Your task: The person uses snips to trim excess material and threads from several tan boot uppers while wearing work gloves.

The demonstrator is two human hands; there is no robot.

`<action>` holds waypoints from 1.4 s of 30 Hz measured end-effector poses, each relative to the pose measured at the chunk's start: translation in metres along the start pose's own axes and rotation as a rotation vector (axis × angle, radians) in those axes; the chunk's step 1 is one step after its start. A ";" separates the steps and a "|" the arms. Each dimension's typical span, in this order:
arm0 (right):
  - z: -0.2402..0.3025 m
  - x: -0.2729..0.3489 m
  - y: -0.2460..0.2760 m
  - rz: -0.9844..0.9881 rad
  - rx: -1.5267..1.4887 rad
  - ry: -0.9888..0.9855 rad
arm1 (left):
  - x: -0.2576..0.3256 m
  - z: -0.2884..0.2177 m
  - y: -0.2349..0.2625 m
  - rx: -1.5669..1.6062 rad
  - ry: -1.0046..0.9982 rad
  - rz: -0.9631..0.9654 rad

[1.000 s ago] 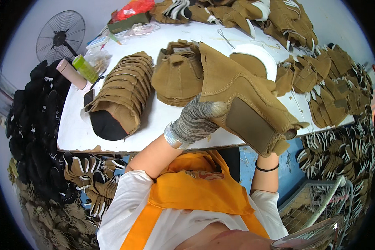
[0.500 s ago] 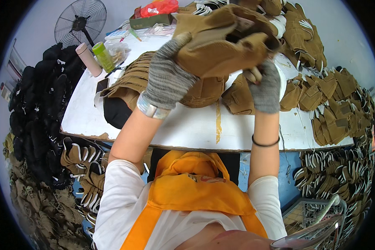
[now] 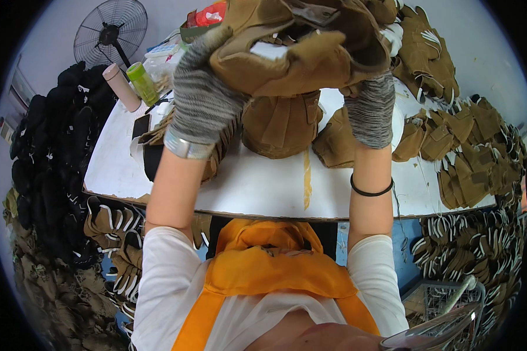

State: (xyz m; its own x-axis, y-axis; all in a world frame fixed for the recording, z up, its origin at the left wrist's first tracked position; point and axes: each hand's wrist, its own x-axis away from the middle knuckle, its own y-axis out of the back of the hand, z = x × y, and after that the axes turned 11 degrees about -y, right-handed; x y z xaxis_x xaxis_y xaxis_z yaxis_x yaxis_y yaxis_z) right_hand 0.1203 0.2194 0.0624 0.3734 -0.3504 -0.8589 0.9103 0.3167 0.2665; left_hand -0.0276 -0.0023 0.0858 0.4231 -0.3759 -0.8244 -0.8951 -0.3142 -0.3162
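Note:
Both my hands wear striped grey gloves with the fingertips bare. Raised above the table between them is a brown suede-like sewn piece (image 3: 316,64), with a dark hollow and a gap through which the white table shows; its exact kind is unclear. My left hand (image 3: 205,96) is closed on its left edge, thumb at the upper side. At its lower right edge, my right hand (image 3: 370,111) grips it, the fingers mostly hidden. Beneath it a rounded brown sewn piece (image 3: 281,126) lies on the white table (image 3: 263,184), and a flatter brown piece (image 3: 335,140) lies to its right.
Brown pieces with white edges (image 3: 468,169) are heaped on the table's right. At the back left stand a pink bottle (image 3: 122,88), a green bottle (image 3: 143,83) and a fan (image 3: 110,34); a phone (image 3: 141,125) lies nearer. Black goods (image 3: 58,158) pile up at left.
The brown piece has moved up and a little left, and its opening has spread wider. My left hand has shifted left with its edge; my right hand has risen slightly.

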 end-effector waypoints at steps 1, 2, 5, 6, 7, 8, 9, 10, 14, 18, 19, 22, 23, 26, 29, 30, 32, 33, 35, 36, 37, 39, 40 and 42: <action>0.008 -0.006 0.004 -0.103 0.193 0.227 | -0.010 0.010 0.017 0.427 0.098 0.001; 0.030 -0.003 0.003 0.154 -0.353 -0.216 | -0.015 0.012 0.024 0.399 0.131 0.079; 0.046 0.003 0.008 0.145 -0.881 -0.823 | -0.028 0.027 0.042 0.572 0.412 0.073; 0.028 0.009 0.001 0.198 -0.875 -0.899 | -0.028 0.031 0.053 0.650 0.532 -0.005; 0.024 0.013 -0.006 0.224 -0.739 -0.930 | -0.021 0.040 0.060 0.600 0.528 -0.064; 0.011 0.018 -0.012 0.214 -0.748 -0.960 | -0.016 0.049 0.061 0.560 0.524 -0.115; 0.003 0.025 -0.011 0.220 -0.847 -1.021 | -0.010 0.054 0.061 0.547 0.533 -0.179; 0.006 0.029 -0.011 0.230 -0.949 -1.082 | -0.004 0.055 0.060 0.531 0.540 -0.245; 0.040 0.030 0.000 0.058 -0.841 -1.081 | 0.006 0.038 0.044 -0.827 0.493 0.517; 0.043 0.042 0.005 -0.023 -0.836 -1.081 | 0.008 0.040 0.033 0.019 0.637 -0.015; 0.022 0.056 0.002 -0.004 -0.873 -1.095 | 0.005 0.041 0.027 0.033 0.668 -0.044; -0.009 0.071 -0.014 0.034 -0.858 -1.178 | -0.012 0.057 0.031 0.059 0.844 -0.197; -0.009 0.070 -0.018 0.029 -0.898 -1.240 | -0.020 0.062 0.033 0.126 0.935 -0.338; 0.001 0.061 -0.017 0.049 -0.679 -1.093 | -0.022 0.066 0.035 0.020 0.958 -0.344; 0.011 0.046 -0.014 0.102 -0.454 -0.995 | -0.015 0.064 0.033 -0.084 0.941 -0.380; 0.002 0.051 -0.013 0.160 -0.507 -1.051 | -0.013 0.063 0.028 -0.123 0.961 -0.428; -0.028 0.068 -0.014 0.277 -0.606 -1.146 | -0.010 0.072 0.033 -0.082 0.982 -0.356; -0.029 0.078 -0.019 0.284 -0.746 -1.160 | -0.007 0.078 0.045 -0.058 0.965 -0.282; -0.028 0.092 -0.028 0.142 -0.772 -1.181 | -0.003 0.081 0.049 -0.058 0.976 -0.144; -0.027 0.098 -0.024 0.147 -0.925 -1.252 | -0.007 0.080 0.051 -0.291 1.004 0.005; -0.028 0.099 -0.024 0.132 -0.925 -1.272 | -0.019 0.063 0.036 -0.532 1.027 0.159; -0.030 0.099 -0.024 0.102 -0.923 -1.311 | -0.024 0.073 0.063 -1.151 0.583 0.648; -0.024 0.097 -0.026 0.096 -0.802 -1.268 | -0.032 0.074 0.064 -1.094 0.365 0.607; -0.003 0.091 -0.031 0.085 -0.560 -1.173 | -0.047 0.069 0.054 -0.957 -0.064 0.514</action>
State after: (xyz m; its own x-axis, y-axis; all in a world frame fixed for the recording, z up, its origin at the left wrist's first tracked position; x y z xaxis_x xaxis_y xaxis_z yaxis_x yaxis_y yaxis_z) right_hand 0.1261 0.1804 -0.0256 0.6171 -0.7778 0.1191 0.7850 0.5983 -0.1607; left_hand -0.1050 0.0585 0.0753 -0.0034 -0.6192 -0.7853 -0.4711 -0.6917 0.5474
